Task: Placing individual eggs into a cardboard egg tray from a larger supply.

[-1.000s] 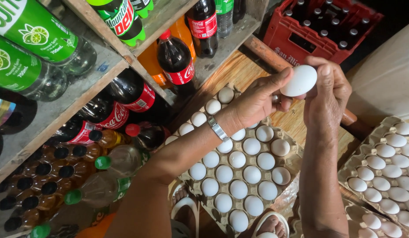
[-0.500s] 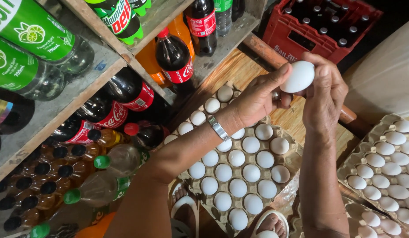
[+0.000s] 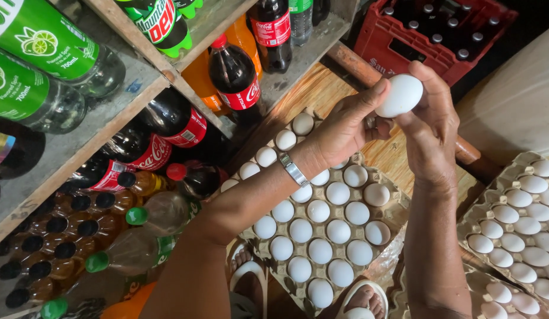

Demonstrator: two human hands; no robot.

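A white egg [image 3: 399, 95] is held up between both hands above a grey pulp egg tray [image 3: 395, 214] that is nearly full of white eggs [image 3: 317, 211]. My left hand [image 3: 343, 128] touches the egg with thumb and fingertips from the left; a metal bracelet sits on that wrist. My right hand [image 3: 431, 128] wraps its fingers around the egg from the right and behind.
More trays of white eggs [image 3: 518, 225] lie at the right. Wooden shelves [image 3: 135, 71] at the left hold dark, orange and green soda bottles [image 3: 236, 78]. A red crate [image 3: 433, 35] of bottles stands behind. My feet in white sandals [image 3: 251, 273] show below the tray.
Both hands with the egg have shifted very slightly; the egg stays held between them at about the same height.
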